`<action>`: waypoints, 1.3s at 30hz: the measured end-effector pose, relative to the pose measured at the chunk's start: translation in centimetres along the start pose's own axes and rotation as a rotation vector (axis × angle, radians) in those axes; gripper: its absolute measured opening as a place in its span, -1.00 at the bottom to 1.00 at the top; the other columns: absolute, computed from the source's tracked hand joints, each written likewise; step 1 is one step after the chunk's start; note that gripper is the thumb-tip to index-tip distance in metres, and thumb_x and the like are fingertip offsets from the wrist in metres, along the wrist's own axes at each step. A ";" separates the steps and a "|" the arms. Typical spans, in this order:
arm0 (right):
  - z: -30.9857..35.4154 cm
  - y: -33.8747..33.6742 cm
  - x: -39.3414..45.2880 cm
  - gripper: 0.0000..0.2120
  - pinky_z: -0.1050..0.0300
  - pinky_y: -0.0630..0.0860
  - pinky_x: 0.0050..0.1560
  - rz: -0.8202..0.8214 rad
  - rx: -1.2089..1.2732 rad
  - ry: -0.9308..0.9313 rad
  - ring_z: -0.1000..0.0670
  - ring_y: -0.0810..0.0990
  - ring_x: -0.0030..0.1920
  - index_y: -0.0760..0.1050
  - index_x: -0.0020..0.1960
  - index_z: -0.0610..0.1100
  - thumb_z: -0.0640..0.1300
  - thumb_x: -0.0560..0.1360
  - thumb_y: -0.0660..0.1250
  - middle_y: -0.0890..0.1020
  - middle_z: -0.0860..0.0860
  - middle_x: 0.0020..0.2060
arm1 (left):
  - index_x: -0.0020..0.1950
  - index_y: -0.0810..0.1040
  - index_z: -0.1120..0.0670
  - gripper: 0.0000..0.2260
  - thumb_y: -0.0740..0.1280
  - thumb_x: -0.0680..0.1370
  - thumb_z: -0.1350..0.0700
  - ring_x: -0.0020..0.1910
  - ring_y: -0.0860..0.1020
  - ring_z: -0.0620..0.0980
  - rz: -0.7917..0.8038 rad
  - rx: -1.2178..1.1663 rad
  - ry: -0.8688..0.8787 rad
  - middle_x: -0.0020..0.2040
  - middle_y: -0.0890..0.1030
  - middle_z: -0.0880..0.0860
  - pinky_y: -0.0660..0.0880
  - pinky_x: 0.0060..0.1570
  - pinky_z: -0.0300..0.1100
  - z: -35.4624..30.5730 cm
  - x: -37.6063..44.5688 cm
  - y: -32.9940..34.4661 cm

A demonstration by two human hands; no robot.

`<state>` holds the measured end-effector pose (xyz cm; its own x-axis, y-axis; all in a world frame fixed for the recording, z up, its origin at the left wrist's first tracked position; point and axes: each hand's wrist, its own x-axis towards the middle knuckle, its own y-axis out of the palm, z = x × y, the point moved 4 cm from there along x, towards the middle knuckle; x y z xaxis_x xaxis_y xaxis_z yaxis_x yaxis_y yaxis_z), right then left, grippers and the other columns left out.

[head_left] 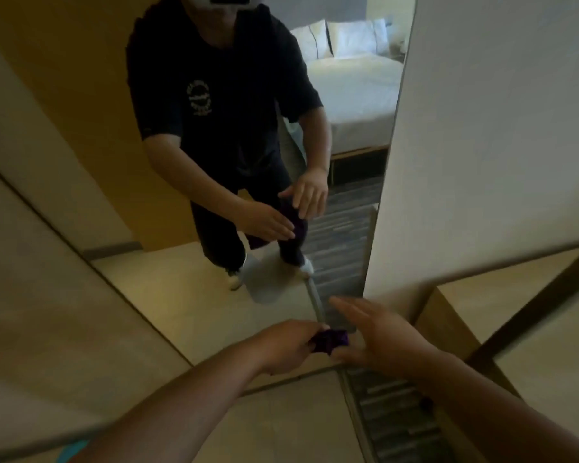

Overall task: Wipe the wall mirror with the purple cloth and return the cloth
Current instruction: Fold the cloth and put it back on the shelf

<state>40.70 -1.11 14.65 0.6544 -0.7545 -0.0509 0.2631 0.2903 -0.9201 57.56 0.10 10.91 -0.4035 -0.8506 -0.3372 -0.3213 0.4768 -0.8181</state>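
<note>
Gripping bunched purple cloth [330, 340] in left hand [290, 345], fingers curled tight around its left end. Right hand [378, 342] spread wide, fingers straight, palm turned toward cloth; thumb side touching or just beside cloth's right edge, cannot tell which. Both hands low, near bottom right corner of mirror [147, 255]. Cloth close to glass; contact with glass not clear.

Mirror tall, thin dark frame, fixed to pale wall [498, 145]. Reflected in glass: person in dark shirt and dark trousers, pale shoes, both hands reaching forward with dark cloth between them. Also reflected: bed [358, 91] with white sheet and pillows, striped carpet, tan floor.

Below mirror: tan floor [281, 426], metal strip, then striped carpet [398, 426] on right. Wooden ledge [448, 315] with dark frame at right, beside wall base. Bit of teal at bottom left edge, too little in view to tell what. Both forearms bare, extended from lower frame toward mirror.
</note>
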 end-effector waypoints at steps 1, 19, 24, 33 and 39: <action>1.5 -0.9 -0.8 -0.16 0.16 0.24 0.40 0.069 -0.015 0.026 0.10 0.27 0.44 0.01 0.57 0.12 0.33 0.44 0.32 0.28 0.13 0.49 | 0.34 0.44 -0.03 -0.74 0.13 0.68 0.11 0.15 0.52 0.04 0.027 0.009 -0.007 0.26 0.55 0.04 0.44 0.09 -0.09 -1.1 -1.5 -1.5; 8.7 -12.0 -15.8 -0.72 0.26 0.51 -0.11 -0.011 0.036 0.415 0.15 0.52 -0.15 0.46 0.13 0.06 0.09 0.47 0.39 0.50 0.14 -0.03 | 0.30 0.37 -0.11 -0.67 0.29 0.54 0.04 -0.10 0.47 -0.09 0.078 -0.001 0.256 -0.02 0.46 -0.13 0.30 -0.28 -0.31 -17.4 -12.2 -5.9; 2.9 -14.1 -21.8 -0.77 0.37 0.28 -0.26 0.007 0.096 0.512 0.14 0.44 -0.17 0.46 0.12 -0.01 -0.01 0.51 0.38 0.47 0.14 -0.09 | 0.32 0.45 0.02 -0.68 0.32 0.57 0.13 0.01 0.53 0.01 -0.109 0.019 0.338 0.15 0.49 0.00 0.39 -0.15 -0.22 -23.6 -8.3 -2.4; -13.4 -16.8 -31.3 -0.61 0.17 0.36 -0.16 0.040 -0.131 0.456 0.05 0.54 -0.10 0.25 0.40 0.12 0.06 0.60 0.21 0.57 0.11 0.04 | 0.30 0.47 0.06 -0.74 0.27 0.60 0.16 -0.01 0.61 0.10 -0.150 0.279 0.504 0.10 0.62 0.07 0.58 -0.14 0.03 -37.1 3.1 2.7; -24.3 -14.0 -34.4 -0.88 0.17 0.28 -0.14 0.086 -0.217 0.490 0.04 0.38 -0.16 0.43 0.12 -0.04 -0.09 0.59 0.22 0.50 0.03 -0.02 | 0.23 0.51 0.15 -0.74 0.33 0.54 0.25 -0.10 0.62 0.15 -0.051 0.363 0.591 -0.01 0.64 0.13 0.59 -0.29 0.04 -41.9 12.5 9.0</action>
<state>-2.73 6.47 19.88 0.2458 -0.9346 -0.2571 0.0370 0.2741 -0.9610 13.77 3.02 18.85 -0.8273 -0.5575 -0.0685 -0.0872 0.2480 -0.9648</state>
